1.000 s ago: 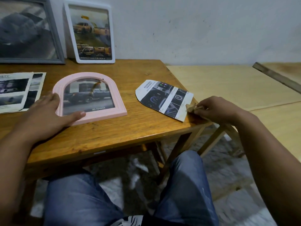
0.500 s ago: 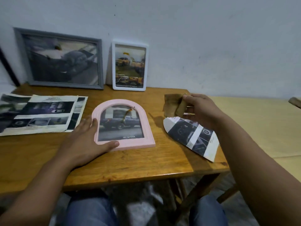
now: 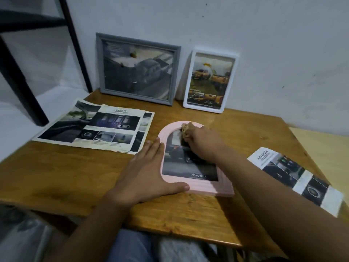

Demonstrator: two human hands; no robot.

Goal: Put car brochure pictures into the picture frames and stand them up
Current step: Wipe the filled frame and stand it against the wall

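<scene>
A pink arched picture frame point(image 3: 205, 188) lies flat on the wooden table point(image 3: 56, 174) with a dark car picture inside. My left hand point(image 3: 149, 173) rests flat against its left and lower edge, fingers straight. My right hand point(image 3: 204, 143) grips a crumpled brown cloth point(image 3: 186, 128) and presses it on the upper part of the frame's glass. A grey frame point(image 3: 138, 68) and a white frame point(image 3: 208, 81) with car pictures stand leaning on the wall behind.
Brochure pages point(image 3: 98, 127) lie at the table's left. A cut brochure strip point(image 3: 296, 176) lies at the right edge. A black metal stand point(image 3: 17, 72) rises at the far left. A lighter wooden surface point(image 3: 324, 144) adjoins the table on the right.
My right hand carried the brown cloth from the table's right side over to the pink frame and set it on the glass. My left hand stayed at the frame's edge.
</scene>
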